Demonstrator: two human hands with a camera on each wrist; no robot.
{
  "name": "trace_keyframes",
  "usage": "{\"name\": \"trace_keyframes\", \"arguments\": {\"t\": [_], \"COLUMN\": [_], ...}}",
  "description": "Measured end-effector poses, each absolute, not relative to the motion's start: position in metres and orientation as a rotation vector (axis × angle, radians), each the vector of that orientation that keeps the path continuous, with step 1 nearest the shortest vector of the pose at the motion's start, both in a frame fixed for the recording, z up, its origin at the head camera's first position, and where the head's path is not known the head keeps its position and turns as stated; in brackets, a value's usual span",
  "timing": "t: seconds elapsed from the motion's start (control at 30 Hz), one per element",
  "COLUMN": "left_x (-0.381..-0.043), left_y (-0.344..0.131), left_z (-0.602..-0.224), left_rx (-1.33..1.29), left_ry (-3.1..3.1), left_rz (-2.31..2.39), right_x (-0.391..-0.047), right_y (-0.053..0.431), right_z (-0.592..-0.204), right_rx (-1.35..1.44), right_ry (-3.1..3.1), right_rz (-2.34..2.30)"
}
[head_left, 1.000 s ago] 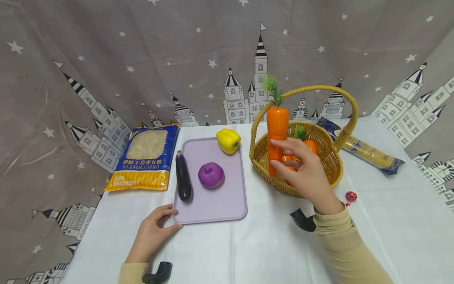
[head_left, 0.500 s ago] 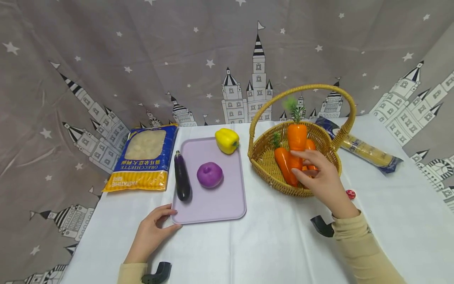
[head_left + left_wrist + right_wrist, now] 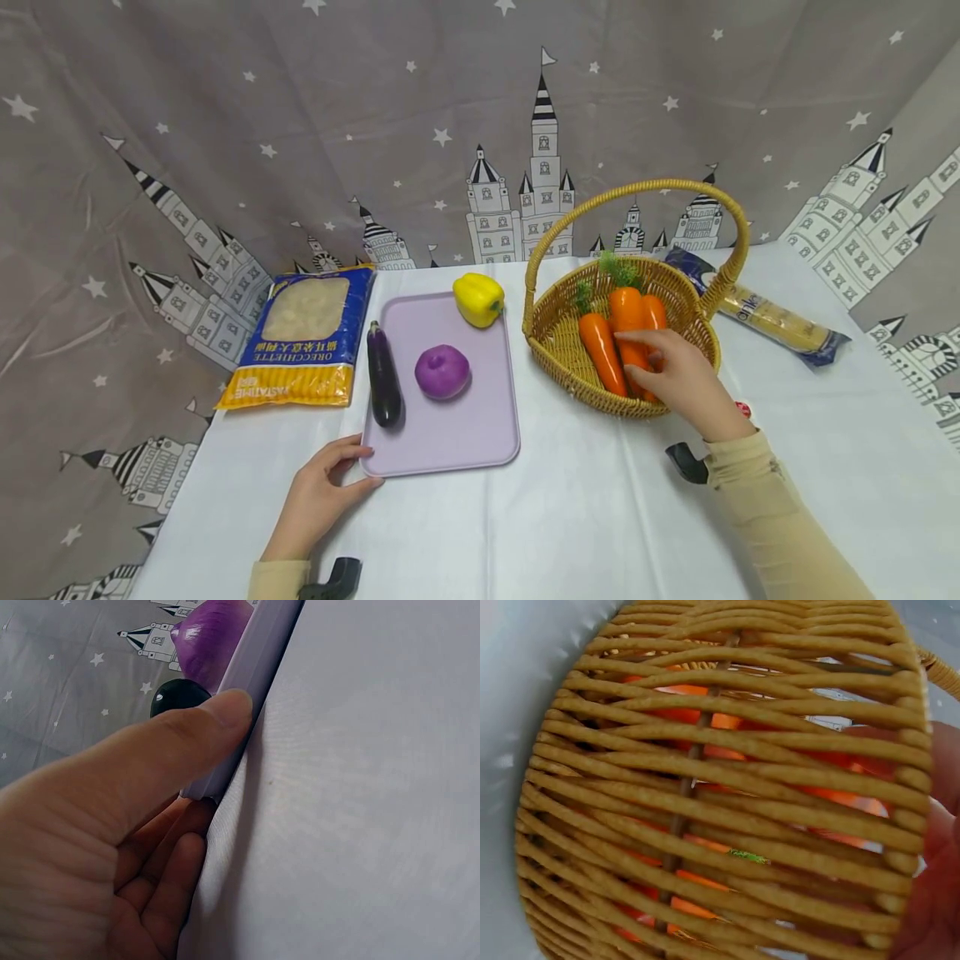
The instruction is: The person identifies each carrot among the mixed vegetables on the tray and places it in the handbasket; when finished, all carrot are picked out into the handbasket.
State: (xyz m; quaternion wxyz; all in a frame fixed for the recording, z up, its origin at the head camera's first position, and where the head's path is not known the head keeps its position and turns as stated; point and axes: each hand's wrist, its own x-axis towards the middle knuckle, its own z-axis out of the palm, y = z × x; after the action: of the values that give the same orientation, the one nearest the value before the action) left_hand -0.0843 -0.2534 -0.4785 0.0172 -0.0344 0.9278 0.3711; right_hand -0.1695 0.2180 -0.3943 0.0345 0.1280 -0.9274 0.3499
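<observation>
My right hand (image 3: 686,379) reaches over the front right rim of the wicker basket (image 3: 551,357), holding a carrot (image 3: 627,308) between thumb and fingers. That carrot lies low in the basket, leafy top toward the back, beside another carrot (image 3: 600,350) and more orange ones partly behind the hand. In the right wrist view, the woven wall (image 3: 720,761) hides most of the carrots. My left hand (image 3: 318,500) grips the near left corner of a lilac tray (image 3: 472,429), thumb on its rim (image 3: 240,671). The tray carries an eggplant (image 3: 385,379), a purple onion (image 3: 442,372) and a yellow bell pepper (image 3: 478,300).
A blue and yellow bag of orecchiette (image 3: 307,342) lies left of the tray. Behind the basket's right side is a long pasta packet (image 3: 780,321). A red lollipop (image 3: 743,408) shows partly beside the right wrist. The tall basket handle (image 3: 637,190) arches above the carrots.
My right hand has moved the carrot rightward and down, from above the basket's left side to among the other carrots. The left hand has stayed at the tray corner.
</observation>
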Motion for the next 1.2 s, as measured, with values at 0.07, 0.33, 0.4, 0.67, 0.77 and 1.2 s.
{"name": "trace_keyframes", "arguments": {"t": [0.07, 0.33, 0.4, 0.67, 0.77, 1.2], "left_x": [-0.084, -0.083, -0.084, -0.084, -0.085, -0.083], "left_y": [-0.254, -0.254, -0.253, -0.253, -0.252, -0.255], "left_z": [-0.479, -0.480, -0.480, -0.478, -0.479, -0.480], "left_rx": [-0.112, -0.092, -0.087, -0.095, -0.093, -0.012], "left_ry": [2.872, 2.898, 2.906, 2.902, 2.899, 2.952], "left_rz": [1.161, 1.153, 1.157, 1.164, 1.161, 1.181], "right_x": [-0.173, -0.177, -0.176, -0.175, -0.174, -0.172], "right_y": [0.217, 0.211, 0.210, 0.207, 0.206, 0.204], "right_z": [-0.396, -0.398, -0.398, -0.400, -0.400, -0.399], "right_rx": [0.397, 0.412, 0.414, 0.388, 0.364, 0.323], "right_ry": [-2.913, -3.037, -3.045, -3.078, -3.090, -3.109], "right_rz": [1.031, 0.867, 0.838, 0.746, 0.714, 0.672]}}
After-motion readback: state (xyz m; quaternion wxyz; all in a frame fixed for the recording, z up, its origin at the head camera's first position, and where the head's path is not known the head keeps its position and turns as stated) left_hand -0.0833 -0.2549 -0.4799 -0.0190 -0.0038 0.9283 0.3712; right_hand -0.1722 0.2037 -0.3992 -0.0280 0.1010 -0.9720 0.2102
